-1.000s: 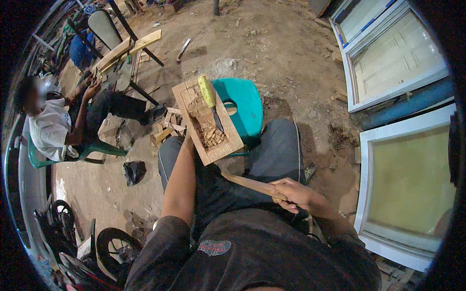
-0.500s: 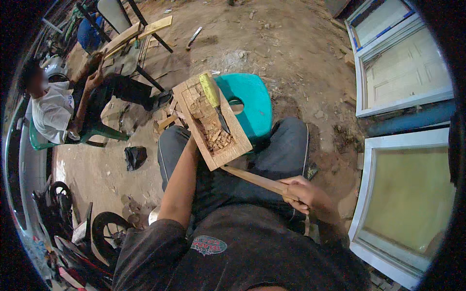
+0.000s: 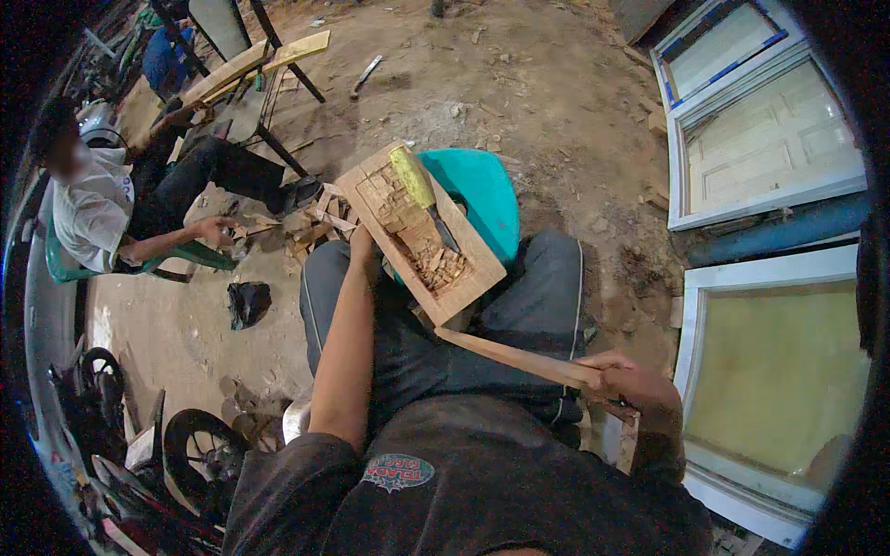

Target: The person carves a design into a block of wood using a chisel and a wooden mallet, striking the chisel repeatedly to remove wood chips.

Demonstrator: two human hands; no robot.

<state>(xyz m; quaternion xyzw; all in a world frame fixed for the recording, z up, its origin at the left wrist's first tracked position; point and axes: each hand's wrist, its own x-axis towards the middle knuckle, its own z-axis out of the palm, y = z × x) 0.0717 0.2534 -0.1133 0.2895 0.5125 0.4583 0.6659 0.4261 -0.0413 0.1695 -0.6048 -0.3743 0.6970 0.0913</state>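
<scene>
A carved wooden block (image 3: 473, 257) with a hollowed recess sits tilted in front of me, partly over a green plastic stool (image 3: 491, 190). Wood chips fill the lower part of the recess. A chisel (image 3: 412, 178) with a yellow handle lies in it, its blade toward the chips. My left hand (image 3: 362, 243) grips the block at its left edge; the fingers are mostly hidden behind it. Over my right thigh, my right hand (image 3: 619, 378) is closed around a long pale wooden stick (image 3: 519, 356), whose far end reaches close to the block's lower corner.
Wood scraps (image 3: 315, 227) lie left of my knee, near a black plastic bag (image 3: 248, 304). A seated person (image 3: 97, 199) is at the left, beside a chair (image 3: 243, 120) bearing boards. Motorcycles (image 3: 199, 454) stand lower left; white-framed panels (image 3: 691, 324) line the right.
The block, with the chisel in it, has shifted slightly right. My right hand and the stick have moved right and slightly down. The seated person has lowered an arm.
</scene>
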